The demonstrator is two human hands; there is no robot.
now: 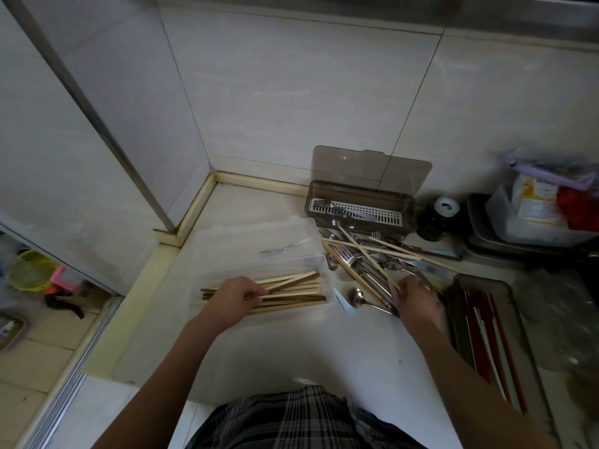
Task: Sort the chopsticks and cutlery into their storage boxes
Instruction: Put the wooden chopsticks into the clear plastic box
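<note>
Left hand (231, 296) fingers pinch boxed wooden chopsticks (291, 291); right hand (416, 298) fingers pinch one pale chopstick (363, 251).

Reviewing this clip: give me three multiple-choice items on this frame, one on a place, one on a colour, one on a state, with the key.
1. Where do the wooden chopsticks lie?
A. in the clear box
B. in the smoky box
C. on the floor

2. What colour is the grid tray?
A. red
B. white
C. green

3. How is the smoky box's lid?
A. shut
B. missing
C. open, standing upright

Key: 1 A, the left hand holds them inside it; 2 B, its holed surface is white; 3 C, it stands against the wall.
</note>
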